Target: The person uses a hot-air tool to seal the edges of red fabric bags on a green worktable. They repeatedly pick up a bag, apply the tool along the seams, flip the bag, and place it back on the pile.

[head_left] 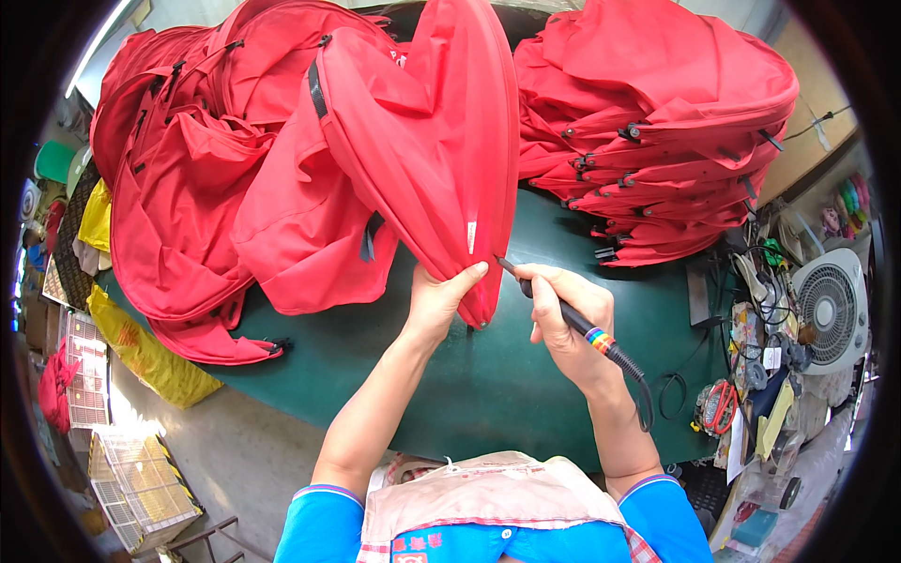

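A red fabric canopy (422, 141) with a curved, piped edge, a black strap and a small white label stands tilted over the green table. My left hand (439, 302) pinches its lower pointed end, thumb on top and fingers behind the cloth. In my right hand (574, 317) is a soldering iron (574, 319), a black pen-like tool with rainbow stripes and a ribbed cord sleeve. I grip it like a pencil. Its tip points at the canopy's edge just beside my left thumb; whether it touches the cloth I cannot tell.
Loose red canopies (188, 178) heap at the left, and a neat stack of them (657, 150) stands at the back right. The green table (450, 394) has a curved-looking front edge. A white fan (831, 310) and cluttered tools sit right. Wire crates (141, 483) stand on the floor.
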Action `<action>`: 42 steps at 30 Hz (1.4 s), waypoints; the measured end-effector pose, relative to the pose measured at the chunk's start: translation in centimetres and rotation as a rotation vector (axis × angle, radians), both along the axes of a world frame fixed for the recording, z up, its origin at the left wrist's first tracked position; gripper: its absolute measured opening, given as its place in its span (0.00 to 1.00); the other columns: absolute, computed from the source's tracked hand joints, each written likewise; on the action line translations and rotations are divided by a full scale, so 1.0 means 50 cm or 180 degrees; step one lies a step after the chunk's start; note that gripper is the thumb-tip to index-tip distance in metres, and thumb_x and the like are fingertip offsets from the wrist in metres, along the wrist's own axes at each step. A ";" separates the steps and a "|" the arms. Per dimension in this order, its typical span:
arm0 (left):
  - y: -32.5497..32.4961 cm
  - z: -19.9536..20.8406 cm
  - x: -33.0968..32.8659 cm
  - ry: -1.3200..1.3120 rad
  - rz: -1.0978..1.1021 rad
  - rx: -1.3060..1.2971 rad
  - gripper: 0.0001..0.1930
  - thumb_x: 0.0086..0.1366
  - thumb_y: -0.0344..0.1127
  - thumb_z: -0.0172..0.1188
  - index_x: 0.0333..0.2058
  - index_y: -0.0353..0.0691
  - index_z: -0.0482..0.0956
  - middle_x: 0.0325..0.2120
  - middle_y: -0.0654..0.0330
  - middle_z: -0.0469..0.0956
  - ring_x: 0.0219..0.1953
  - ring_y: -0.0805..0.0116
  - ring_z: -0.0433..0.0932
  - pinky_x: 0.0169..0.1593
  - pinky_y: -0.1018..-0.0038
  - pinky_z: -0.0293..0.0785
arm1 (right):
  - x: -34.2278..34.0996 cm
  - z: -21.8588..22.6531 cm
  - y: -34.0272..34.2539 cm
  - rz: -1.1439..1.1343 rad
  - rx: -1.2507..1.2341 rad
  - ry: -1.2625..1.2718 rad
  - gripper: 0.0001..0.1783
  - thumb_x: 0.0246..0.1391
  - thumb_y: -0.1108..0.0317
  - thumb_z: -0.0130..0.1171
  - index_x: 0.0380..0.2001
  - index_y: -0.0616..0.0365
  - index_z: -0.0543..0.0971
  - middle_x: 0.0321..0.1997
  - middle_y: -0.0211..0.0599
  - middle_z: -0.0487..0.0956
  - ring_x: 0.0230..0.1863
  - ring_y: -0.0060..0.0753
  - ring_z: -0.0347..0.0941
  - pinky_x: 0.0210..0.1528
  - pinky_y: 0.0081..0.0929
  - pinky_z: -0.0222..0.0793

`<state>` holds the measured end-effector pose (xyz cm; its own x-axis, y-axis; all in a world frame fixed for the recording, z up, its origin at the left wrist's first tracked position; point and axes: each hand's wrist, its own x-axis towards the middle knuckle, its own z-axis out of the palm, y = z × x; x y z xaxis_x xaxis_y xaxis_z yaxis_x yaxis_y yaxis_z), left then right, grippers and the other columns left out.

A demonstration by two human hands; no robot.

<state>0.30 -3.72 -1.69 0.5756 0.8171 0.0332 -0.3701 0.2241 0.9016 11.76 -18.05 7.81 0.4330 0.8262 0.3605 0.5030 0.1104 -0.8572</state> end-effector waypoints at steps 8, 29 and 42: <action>0.004 -0.002 0.003 0.0018 0.0014 -0.0026 0.22 0.62 0.30 0.71 0.53 0.31 0.77 0.47 0.56 0.82 0.50 0.68 0.81 0.55 0.68 0.76 | -0.008 -0.023 -0.002 -0.0145 0.0189 -0.0136 0.13 0.67 0.72 0.52 0.46 0.67 0.84 0.24 0.31 0.78 0.17 0.14 0.71 0.21 0.15 0.65; -0.062 -0.017 -0.031 -0.0315 -0.0618 -0.0638 0.31 0.66 0.28 0.65 0.66 0.42 0.65 0.60 0.60 0.74 0.63 0.64 0.72 0.67 0.62 0.67 | 0.015 -0.117 0.056 -0.0619 0.0937 0.0505 0.12 0.62 0.68 0.65 0.44 0.61 0.78 0.37 0.33 0.83 0.37 0.23 0.77 0.43 0.23 0.74; -0.038 0.008 -0.071 -0.1423 0.0361 -0.0995 0.25 0.71 0.32 0.62 0.64 0.45 0.67 0.60 0.62 0.74 0.62 0.63 0.74 0.63 0.63 0.75 | -0.008 -0.267 0.035 -0.1322 0.0614 0.0778 0.24 0.54 0.67 0.73 0.49 0.63 0.73 0.36 0.42 0.84 0.39 0.31 0.82 0.45 0.30 0.75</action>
<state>-3.25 -5.62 -1.28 0.4689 0.8833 0.0000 -0.7386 0.3921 0.5484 11.38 -16.29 -5.52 0.8008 0.4953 0.3367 0.3257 0.1117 -0.9389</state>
